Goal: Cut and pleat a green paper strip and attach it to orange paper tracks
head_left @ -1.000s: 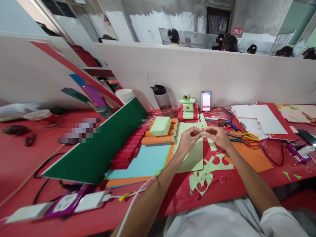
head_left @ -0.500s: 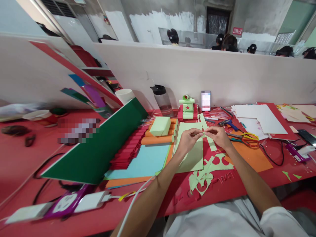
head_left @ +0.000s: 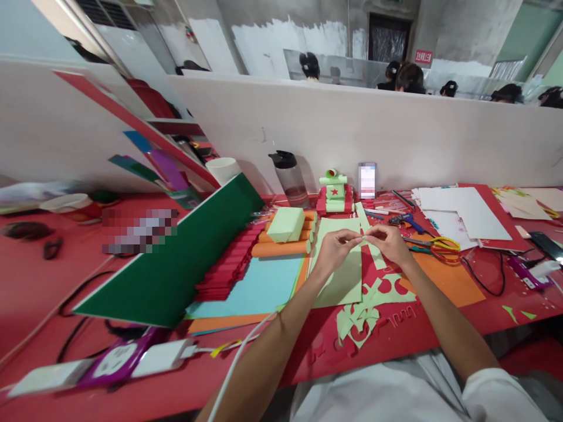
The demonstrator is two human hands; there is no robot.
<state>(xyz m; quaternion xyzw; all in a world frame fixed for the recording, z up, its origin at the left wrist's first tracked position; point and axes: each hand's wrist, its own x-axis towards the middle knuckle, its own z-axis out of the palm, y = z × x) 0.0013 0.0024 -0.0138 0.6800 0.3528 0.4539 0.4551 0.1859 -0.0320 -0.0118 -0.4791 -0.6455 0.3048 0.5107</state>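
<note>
My left hand [head_left: 336,249] and my right hand [head_left: 389,243] meet at the fingertips above the desk, both closed in a pinch. Whatever lies between the fingers is too small to make out. Under my left hand is a light green paper sheet [head_left: 338,287]. A narrow green strip [head_left: 377,257] lies below my fingertips. Closer to me are green paper scraps [head_left: 360,319] and a green offcut with round holes [head_left: 407,294]. Behind my hands stands a red and green paper model [head_left: 335,193] with a red star. A pale green block [head_left: 285,224] rests on orange paper rolls [head_left: 281,249].
Scissors [head_left: 444,249] and a blue-handled tool [head_left: 411,221] lie to the right, near white sheets [head_left: 479,211]. On the left are red folded strips [head_left: 229,266], a slanting green board [head_left: 176,264] and a power strip [head_left: 118,357]. A bottle [head_left: 288,179] and a phone [head_left: 367,180] stand at the partition.
</note>
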